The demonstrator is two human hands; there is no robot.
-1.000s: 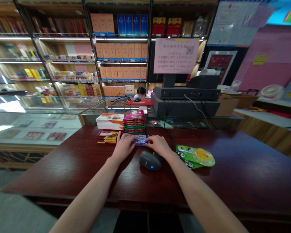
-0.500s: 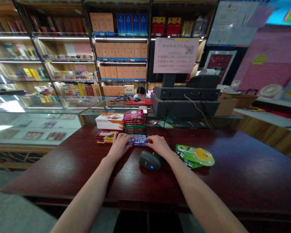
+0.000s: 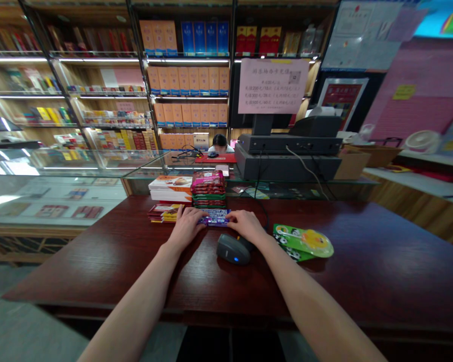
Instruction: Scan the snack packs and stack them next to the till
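Observation:
Small purple snack packets (image 3: pixel 217 217) lie side by side on the dark wooden desk. My left hand (image 3: pixel 189 222) grips their left end, its fingers bent over the edge. At the opposite end my right hand (image 3: pixel 245 223) pinches them between thumb and fingers. Behind the packets rises a stack of red and green snack bags (image 3: pixel 208 188). Yellow and red packets (image 3: pixel 166 213) sit just left of my left hand, in front of white and orange boxes (image 3: pixel 169 188). A dark barcode scanner (image 3: pixel 232 250) rests close below my right hand.
A green card pack with a yellow toy (image 3: pixel 305 242) lies on the desk (image 3: pixel 136 261) to the right. Beyond stand a glass counter (image 3: pixel 143 168), a cash register (image 3: pixel 287 151) with a cable, and stocked shelves. A person (image 3: pixel 219 143) is behind the counter.

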